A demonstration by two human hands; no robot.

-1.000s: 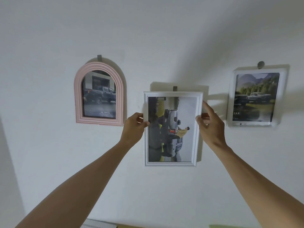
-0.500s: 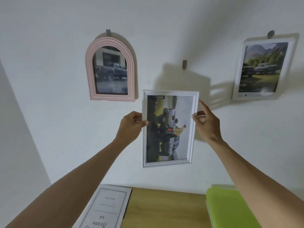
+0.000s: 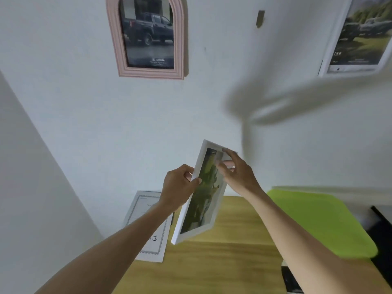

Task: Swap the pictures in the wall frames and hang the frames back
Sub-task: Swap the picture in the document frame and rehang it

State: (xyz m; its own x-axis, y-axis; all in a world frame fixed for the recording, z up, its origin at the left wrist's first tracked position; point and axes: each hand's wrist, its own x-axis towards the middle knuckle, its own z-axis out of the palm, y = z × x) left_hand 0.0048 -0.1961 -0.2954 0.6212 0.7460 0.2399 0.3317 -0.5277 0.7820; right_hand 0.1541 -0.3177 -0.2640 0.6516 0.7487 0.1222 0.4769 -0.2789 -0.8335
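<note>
White frame (image 3: 199, 194) off the wall, held in the air over the wooden table (image 3: 222, 262), tilted with its top leaning toward the wall and the picture side facing up-right; blurred, so picture detail is unclear. Left hand (image 3: 180, 187) grips the frame's left long edge, thumb over the front rim, fingers curled behind. Right hand (image 3: 237, 172) is at the upper right corner, fingers spread and loosely bent over the edge; pinching or just touching, cannot tell through the blur

Risks, as judgement: the grip is thin on narrow edges, so the frame could slip or twist out and drop on the table, cracking the glazing. Lower corner hangs just above the certificate sheet (image 3: 148, 225) and could knock or crease it on set-down. Thumb on the front may smudge it

Both forearms reach forward and up from the bottom, wrists converging on the frame

Empty hook (image 3: 260, 18) on the wall well above. Pink arched frame (image 3: 146, 37) hangs upper left, another white frame (image 3: 358, 37) upper right, both untouched. Green mat (image 3: 318, 221) on the table's right side
</note>
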